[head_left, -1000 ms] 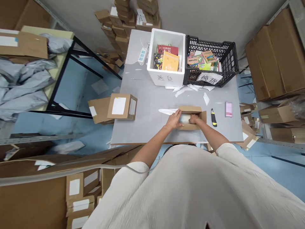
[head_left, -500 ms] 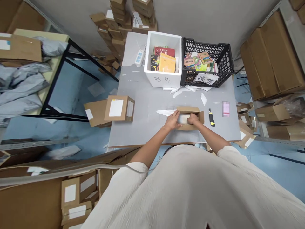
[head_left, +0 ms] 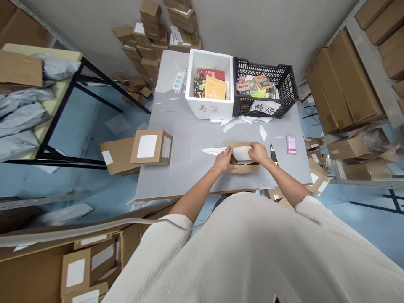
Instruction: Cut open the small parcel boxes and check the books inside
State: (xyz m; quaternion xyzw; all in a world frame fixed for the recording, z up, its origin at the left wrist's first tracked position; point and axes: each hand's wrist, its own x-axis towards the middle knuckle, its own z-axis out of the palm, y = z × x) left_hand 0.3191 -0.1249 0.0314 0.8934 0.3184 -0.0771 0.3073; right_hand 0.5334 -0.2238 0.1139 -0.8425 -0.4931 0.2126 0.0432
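Observation:
An opened cardboard box (head_left: 244,168) lies near the front edge of the grey table (head_left: 186,172). My left hand (head_left: 224,160) grips the left end of the box, with the thumb along its near side. My right hand (head_left: 259,152) is closed on the right end of a pale white block-like item (head_left: 241,153). This item tilts up out of the box, its right end raised and its left end still inside. What kind of thing it is does not show clearly. Right of the box, a yellow and black utility knife (head_left: 273,155) lies close to my right forearm.
A white foam bin (head_left: 210,108) and a black plastic crate (head_left: 285,107), both holding books, stand at the back. A closed carton (head_left: 135,147) sits at the table's left edge. A pink-screened phone (head_left: 291,144) lies at right. Torn paper scraps (head_left: 263,133) are scattered about.
My right hand has moved from inside the box to its right, raising the white item's right end. My left hand stays on the box. The whole view has shifted slightly.

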